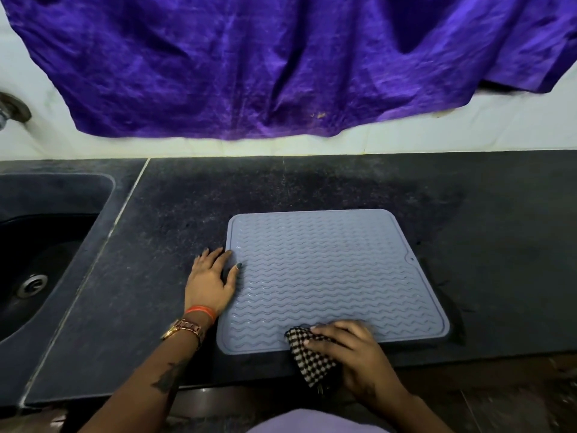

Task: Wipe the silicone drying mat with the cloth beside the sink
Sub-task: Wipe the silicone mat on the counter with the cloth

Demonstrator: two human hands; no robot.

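A grey-blue silicone drying mat [327, 276] with wavy ridges lies flat on the dark stone counter [175, 214]. My left hand [210, 282] rests flat at the mat's left edge, fingers spread, thumb and fingertips touching the mat. My right hand [352, 348] presses a black-and-white checked cloth [307, 351] onto the mat's near edge. Part of the cloth hangs past the counter's front edge under my hand.
A dark sink [40, 260] with a metal drain is set into the counter at the left. A purple fabric [281, 64] hangs on the white wall behind. A metal tap fitting [14, 109] shows at the far left.
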